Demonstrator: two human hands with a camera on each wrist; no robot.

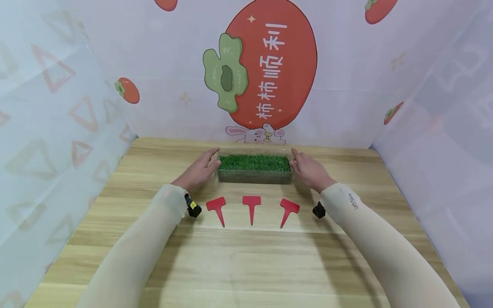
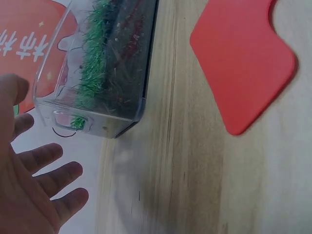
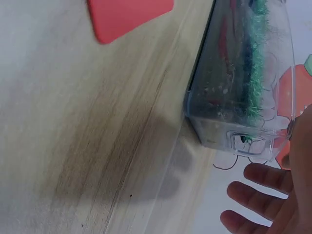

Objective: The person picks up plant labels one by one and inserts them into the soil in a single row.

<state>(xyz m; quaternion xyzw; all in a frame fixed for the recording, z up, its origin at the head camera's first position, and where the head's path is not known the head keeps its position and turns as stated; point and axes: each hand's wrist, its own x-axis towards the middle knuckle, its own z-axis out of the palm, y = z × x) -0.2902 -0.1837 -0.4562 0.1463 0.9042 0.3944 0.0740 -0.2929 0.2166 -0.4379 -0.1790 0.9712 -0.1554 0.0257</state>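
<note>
A clear plastic box [image 1: 254, 176] with green artificial grass [image 1: 254, 162] inside stands near the table's back edge. At its left end is my left hand [image 1: 198, 171], fingers spread; a gap shows between them and the box wall [image 2: 83, 119] in the left wrist view. On the opposite end, my right hand [image 1: 310, 170] has its thumb right at the rim, the other fingers [image 3: 253, 200] extended beside the end wall. Three red T-shaped plant labels lie in front of the box: a left one [image 1: 217, 205], a middle one [image 1: 251, 201] and a right one [image 1: 289, 206].
The light wooden table [image 1: 250, 265] is bordered by printed cloth walls at the back [image 1: 165, 107] and both sides. A dark wrist camera [image 1: 194, 208] sits under the left wrist, another camera [image 1: 319, 210] under the right.
</note>
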